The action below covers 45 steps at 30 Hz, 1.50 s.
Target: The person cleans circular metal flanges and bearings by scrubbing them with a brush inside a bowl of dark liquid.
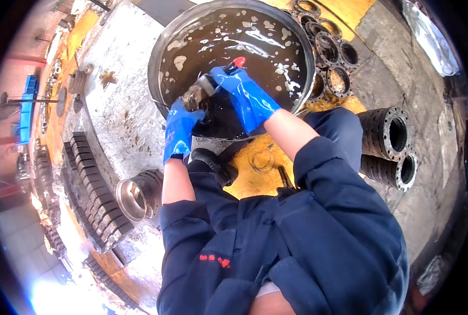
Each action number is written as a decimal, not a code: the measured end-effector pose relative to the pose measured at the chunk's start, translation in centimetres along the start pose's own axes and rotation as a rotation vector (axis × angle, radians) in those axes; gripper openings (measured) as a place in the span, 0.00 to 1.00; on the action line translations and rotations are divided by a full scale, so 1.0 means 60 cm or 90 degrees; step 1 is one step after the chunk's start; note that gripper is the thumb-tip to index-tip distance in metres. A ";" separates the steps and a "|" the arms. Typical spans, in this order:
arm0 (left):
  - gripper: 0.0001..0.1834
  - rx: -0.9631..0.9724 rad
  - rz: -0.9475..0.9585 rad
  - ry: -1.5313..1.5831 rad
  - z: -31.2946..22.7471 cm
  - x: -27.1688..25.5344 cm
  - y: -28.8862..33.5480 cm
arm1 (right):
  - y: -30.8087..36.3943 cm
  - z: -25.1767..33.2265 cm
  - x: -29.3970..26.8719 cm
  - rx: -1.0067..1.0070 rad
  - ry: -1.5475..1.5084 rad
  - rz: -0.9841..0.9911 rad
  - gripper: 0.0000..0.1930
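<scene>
A wide round tub (154, 79) of murky brown liquid with patches of foam stands in front of me. In a blue rubber glove, my right hand (247, 97) is closed around a brush (206, 84) with a dark, red-tipped handle. The bristles point left and meet a dark, wet metal part (193, 97) over the near side of the tub. My left hand (180, 125), gloved in blue too, grips that part from its near left side. Glove and brush cover much of the part, so its full shape cannot be made out.
Flanged metal rings (327, 50) lie piled right of the tub. Two stacks of flanged rings (396, 134) lie beside my right knee. At my left are a metal cylinder (131, 199) and a long row of dark blocks (95, 191). A blue object (28, 107) sits farther left.
</scene>
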<state>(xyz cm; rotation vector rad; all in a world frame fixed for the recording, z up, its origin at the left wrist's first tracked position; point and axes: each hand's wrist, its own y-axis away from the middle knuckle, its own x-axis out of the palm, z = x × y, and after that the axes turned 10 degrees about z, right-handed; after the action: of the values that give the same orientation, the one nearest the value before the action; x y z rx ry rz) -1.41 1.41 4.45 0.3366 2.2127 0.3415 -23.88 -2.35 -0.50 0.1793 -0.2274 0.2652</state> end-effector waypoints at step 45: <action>0.32 0.004 -0.003 0.346 -0.050 -0.015 -0.020 | 0.109 0.019 0.021 0.109 0.257 -0.058 0.21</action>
<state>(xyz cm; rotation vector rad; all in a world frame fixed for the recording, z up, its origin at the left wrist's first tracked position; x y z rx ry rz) -3.37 -0.38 6.48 0.2617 2.7452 0.4662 -24.74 3.92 1.84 0.3002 0.2038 0.2246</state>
